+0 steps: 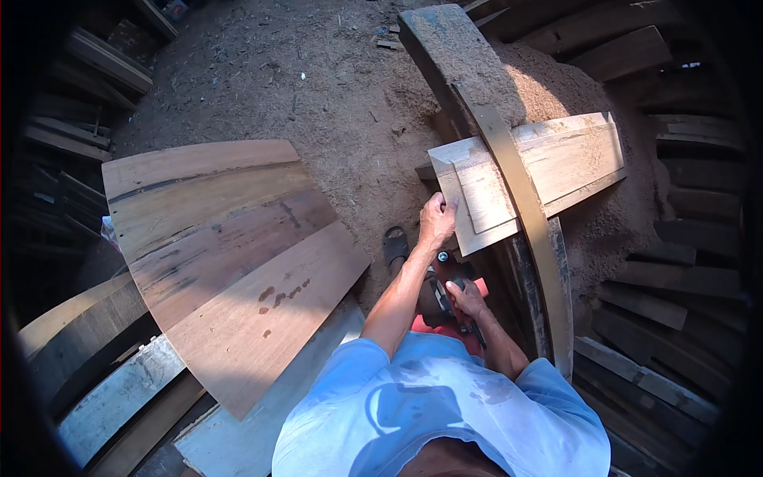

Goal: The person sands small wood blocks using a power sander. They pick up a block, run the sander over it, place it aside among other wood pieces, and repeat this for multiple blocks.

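A pale wooden panel (486, 189) with a recessed border lies crosswise, right of centre. My left hand (437, 221) is at the panel's near left corner, its fingers curled closed. Whatever is between them is too small to make out. Close to my body, my right hand (467, 298) is wrapped round a red and dark handheld tool (457, 312). My forearm and hand hide part of this tool, so its exact kind is unclear. A long narrow wooden board (520, 187) passes over the panel and runs down past my right side.
A wide panel of joined planks (238, 230) lies to the left, with dark wet spots on its near part. Stacked timber (668, 278) lines the right side. Sawdust (548, 91) covers a thick beam (453, 40) and the ground. A dark sandal (395, 245) shows below.
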`<state>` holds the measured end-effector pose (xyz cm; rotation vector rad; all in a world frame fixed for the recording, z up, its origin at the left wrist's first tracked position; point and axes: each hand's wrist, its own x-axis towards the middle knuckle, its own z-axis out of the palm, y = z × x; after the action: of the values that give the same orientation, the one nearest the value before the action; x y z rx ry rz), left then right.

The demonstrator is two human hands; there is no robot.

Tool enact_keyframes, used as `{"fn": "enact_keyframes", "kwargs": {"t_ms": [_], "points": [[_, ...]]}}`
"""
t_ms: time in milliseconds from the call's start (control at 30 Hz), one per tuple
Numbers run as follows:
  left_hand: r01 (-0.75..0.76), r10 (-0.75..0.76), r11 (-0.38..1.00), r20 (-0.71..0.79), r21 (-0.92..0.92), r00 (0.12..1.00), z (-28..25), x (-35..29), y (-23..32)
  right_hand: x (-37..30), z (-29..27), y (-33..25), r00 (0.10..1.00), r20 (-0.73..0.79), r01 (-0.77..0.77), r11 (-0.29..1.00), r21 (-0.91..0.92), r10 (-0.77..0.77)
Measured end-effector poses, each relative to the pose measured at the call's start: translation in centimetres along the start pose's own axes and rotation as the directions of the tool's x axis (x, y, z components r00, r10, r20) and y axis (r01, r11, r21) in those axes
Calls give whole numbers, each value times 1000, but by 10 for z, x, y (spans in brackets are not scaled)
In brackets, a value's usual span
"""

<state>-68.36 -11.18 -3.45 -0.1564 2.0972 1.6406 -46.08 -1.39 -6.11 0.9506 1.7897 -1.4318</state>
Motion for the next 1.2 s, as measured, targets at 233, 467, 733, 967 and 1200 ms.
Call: {"fn": "enact_keyframes", "kwargs": {"t_ms": [233,467,733,967,1200], "points": [[-130,94,946,-133,-296,987,24,11,-22,-24,-24,65,983,-157,-103,994,-47,94],[-134,202,966,-323,219,924,42,5,-21,-89,-58,60,972,-200,-140,988,-63,125],[83,-79,996,120,-24,990,6,-71,-42,-81,-45,35,976,-156,116,971,-208,-150],[495,-490,869,165,14,856,-89,-194,-130,-67,-8,-63,950,160,290,946,-143,-267],[231,-246,951,-50,-206,968,-96,-204,-76,-88,17,-141,840,217,497,866,59,-497]]}}
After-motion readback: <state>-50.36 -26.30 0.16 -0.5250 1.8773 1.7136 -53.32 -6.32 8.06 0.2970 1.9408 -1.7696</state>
